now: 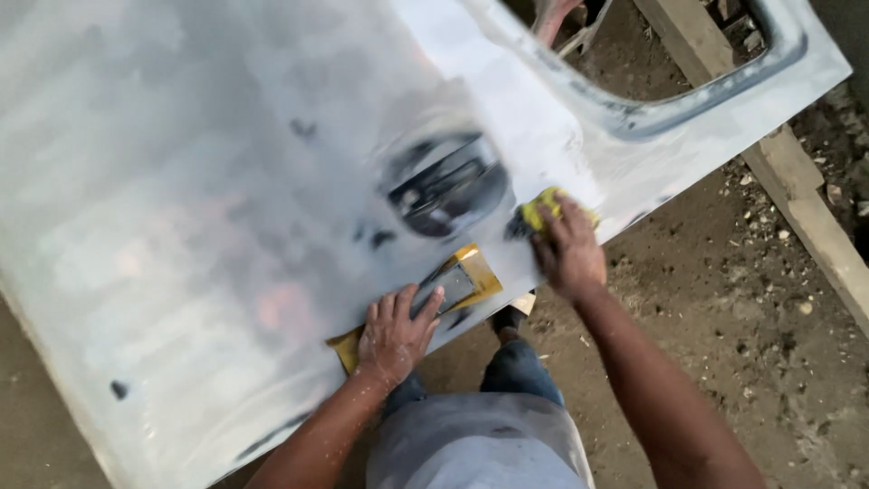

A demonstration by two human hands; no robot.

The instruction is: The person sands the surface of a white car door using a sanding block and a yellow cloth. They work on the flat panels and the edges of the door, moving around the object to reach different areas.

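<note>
A large pale grey car door panel point(199, 199) lies flat in front of me, with a dark handle recess point(445, 188) near its near edge. My left hand point(396, 333) presses flat on a sheet of sandpaper point(466, 282), yellow-backed with a grey face, at the panel's near edge. To the right of the recess, my right hand point(570, 249) is closed over a yellow-green sponge point(541, 206) and holds it against the panel.
The window opening point(688, 54) of the door is at the top right. A wooden beam point(797, 181) runs diagonally under the panel on the right. Dirt ground point(724, 308) with small stones lies below. My legs and shoe point(509, 319) stand against the panel's edge.
</note>
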